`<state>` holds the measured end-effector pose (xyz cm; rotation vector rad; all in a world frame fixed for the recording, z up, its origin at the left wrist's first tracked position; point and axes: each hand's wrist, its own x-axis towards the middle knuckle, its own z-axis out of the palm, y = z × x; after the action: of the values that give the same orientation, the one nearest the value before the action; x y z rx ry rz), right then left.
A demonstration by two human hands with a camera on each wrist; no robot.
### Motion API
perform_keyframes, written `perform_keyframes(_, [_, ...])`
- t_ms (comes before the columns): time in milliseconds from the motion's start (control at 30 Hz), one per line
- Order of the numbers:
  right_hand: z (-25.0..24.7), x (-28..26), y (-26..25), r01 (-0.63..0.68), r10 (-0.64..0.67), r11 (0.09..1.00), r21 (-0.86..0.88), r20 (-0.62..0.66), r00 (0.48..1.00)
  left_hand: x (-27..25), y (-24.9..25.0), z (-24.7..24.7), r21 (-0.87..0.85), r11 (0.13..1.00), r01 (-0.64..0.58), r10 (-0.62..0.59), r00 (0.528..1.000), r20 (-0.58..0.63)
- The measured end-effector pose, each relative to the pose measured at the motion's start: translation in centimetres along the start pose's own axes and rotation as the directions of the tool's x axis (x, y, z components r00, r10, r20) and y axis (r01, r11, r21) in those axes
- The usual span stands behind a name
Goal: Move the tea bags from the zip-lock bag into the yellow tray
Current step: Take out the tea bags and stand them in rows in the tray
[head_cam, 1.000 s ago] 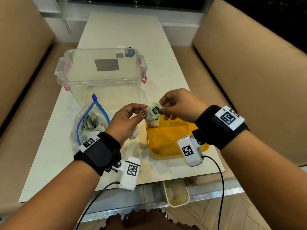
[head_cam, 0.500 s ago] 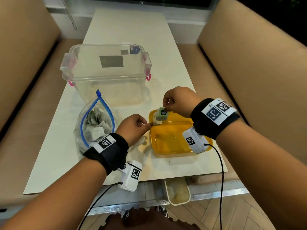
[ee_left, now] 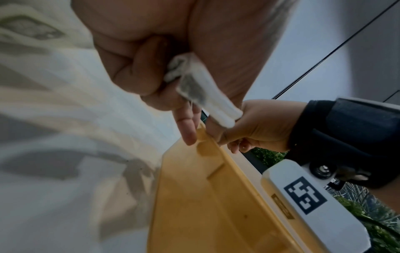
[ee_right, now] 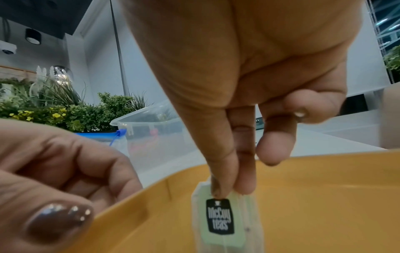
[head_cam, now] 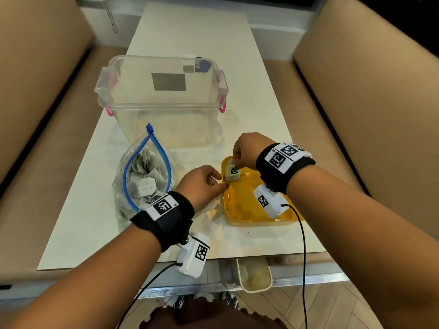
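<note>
Head view: right hand lowers a tea bag into the tray.
Its thumb and fingers pinch the bag's top, the bag hanging at the tray's far left corner. Left hand, curled, clutches another tea bag beside the tray's left rim. Zip-lock bag of tea bags lies open further left.

The tea bag, pinched by the right hand, has been lowered from mid-air into the yellow tray; the left hand has been withdrawn from it.
</note>
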<state>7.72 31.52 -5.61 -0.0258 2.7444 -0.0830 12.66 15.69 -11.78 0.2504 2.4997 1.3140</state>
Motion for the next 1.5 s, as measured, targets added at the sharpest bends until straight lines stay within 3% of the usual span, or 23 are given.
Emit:
perform_keyframes(267, [-0.2, -0.5, -0.1, 0.012, -0.012, 1.000, -0.006, -0.071, 0.997, -0.3, 0.3, -0.7, -0.025, 1.000, -0.001, 0.000, 1.000, -0.012])
perform_keyframes(367, [-1.2, -1.8, 0.1, 0.057, -0.049, 0.997, 0.052, -0.142, 0.989, -0.4, 1.2, -1.5, -0.223, 0.971, 0.092, -0.101, 0.994, -0.029])
perform_keyframes(467, [-2.1, -3.8, -0.3, 0.144, -0.110, 0.972, 0.186, -0.179, 0.978, -0.5, 2.1, -2.2, -0.450, 0.876, 0.175, -0.207, 0.978, -0.023])
perform_keyframes(633, [-1.5, -5.9, -1.4, 0.199, -0.173, 0.911, 0.360, -0.103, 0.979, -0.7, 3.0, -2.9, -0.549, 0.826, 0.127, -0.174, 0.984, -0.033])
perform_keyframes(733, [-0.7, -6.1, -1.5, 0.192, -0.172, 0.894, 0.405, -0.084, 0.981, -0.5, 3.2, -3.0, -0.542, 0.834, 0.100, -0.145, 0.989, -0.041])
perform_keyframes(1000, [0.4, -6.4, 0.3, 0.189, -0.072, 0.742, 0.643, -0.204, 0.976, -0.3, 2.5, -3.0, -0.532, 0.847, -0.025, -0.037, 0.994, -0.105])
perform_keyframes(1300, [0.3, -6.5, 0.4, 0.283, -0.081, 0.761, 0.583, -0.347, 0.934, -0.2, 3.3, -3.5, -0.289, 0.931, -0.222, 0.186, 0.971, -0.147])
perform_keyframes(1400, [0.0, -6.7, 0.7, 0.289, -0.056, 0.730, 0.619, -0.367, 0.928, -0.3, 3.6, -3.5, -0.342, 0.913, -0.222, 0.187, 0.973, -0.134])
perform_keyframes(1500, [-0.2, -7.1, 1.2, 0.296, -0.029, 0.640, 0.709, -0.362, 0.932, -0.6, 3.4, -3.2, -0.300, 0.940, -0.162, 0.161, 0.987, -0.031])
